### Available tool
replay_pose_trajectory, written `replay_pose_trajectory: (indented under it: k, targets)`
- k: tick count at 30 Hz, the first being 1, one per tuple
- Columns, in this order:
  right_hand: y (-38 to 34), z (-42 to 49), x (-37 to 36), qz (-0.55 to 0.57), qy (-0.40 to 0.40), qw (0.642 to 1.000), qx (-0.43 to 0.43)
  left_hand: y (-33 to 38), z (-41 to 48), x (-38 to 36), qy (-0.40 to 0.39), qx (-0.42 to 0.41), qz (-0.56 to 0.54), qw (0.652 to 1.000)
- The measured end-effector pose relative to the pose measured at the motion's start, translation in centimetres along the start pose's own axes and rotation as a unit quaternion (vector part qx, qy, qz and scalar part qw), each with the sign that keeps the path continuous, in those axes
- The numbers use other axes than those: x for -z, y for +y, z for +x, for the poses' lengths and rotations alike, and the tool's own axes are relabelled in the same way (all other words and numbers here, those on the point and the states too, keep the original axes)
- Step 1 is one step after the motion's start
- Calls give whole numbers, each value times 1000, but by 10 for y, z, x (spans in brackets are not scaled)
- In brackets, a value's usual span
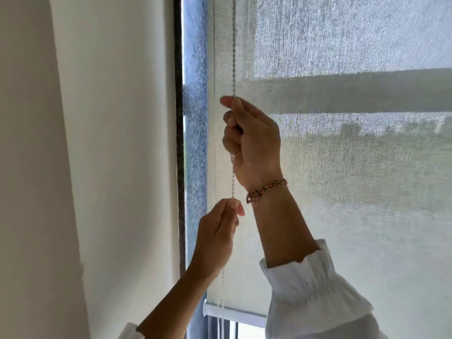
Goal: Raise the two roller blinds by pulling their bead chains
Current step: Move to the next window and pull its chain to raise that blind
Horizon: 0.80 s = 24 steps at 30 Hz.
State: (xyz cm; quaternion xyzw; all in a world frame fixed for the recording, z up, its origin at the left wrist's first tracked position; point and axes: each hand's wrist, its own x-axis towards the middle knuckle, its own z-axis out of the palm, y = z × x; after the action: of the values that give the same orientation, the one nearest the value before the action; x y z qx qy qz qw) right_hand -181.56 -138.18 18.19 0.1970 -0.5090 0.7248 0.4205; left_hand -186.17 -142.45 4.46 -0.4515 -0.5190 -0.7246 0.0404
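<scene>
While my right hand (253, 145) clenches the chain (233, 57) high up, my left hand (217, 231) pinches it lower; a second strand beside the blind's (342, 167) edge seems faint.

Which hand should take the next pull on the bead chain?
Probably the right hand: it grips the bead chain higher up, with room to pull down. The left hand pinches it lower.

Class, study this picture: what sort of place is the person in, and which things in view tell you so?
Probably an indoor room by a window, perhaps upstairs. A translucent roller blind with a bead chain hangs beside a plain wall, and faint outdoor shapes show through the fabric.
</scene>
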Motion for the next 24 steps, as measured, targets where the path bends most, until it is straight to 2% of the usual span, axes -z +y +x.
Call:
replay_pose_trajectory:
  k: [4,8,13,16,21,24]
  targets:
    - [1,-3,-3,37,-9,999,17,7,9,5,-11,49,-126,991]
    - [4,-8,-3,53,-20,998,34,31,27,11,41,73,-205,975]
    - [22,-27,10,70,-45,996,20,67,65,21,21,25,-228,973]
    - [39,-42,24,105,-55,993,-27,89,82,22,-10,14,-247,969]
    - [60,-62,44,146,-61,982,-101,116,93,12,-79,1,-219,973]
    - [65,-66,49,161,-85,976,-117,128,95,6,-86,13,-231,969]
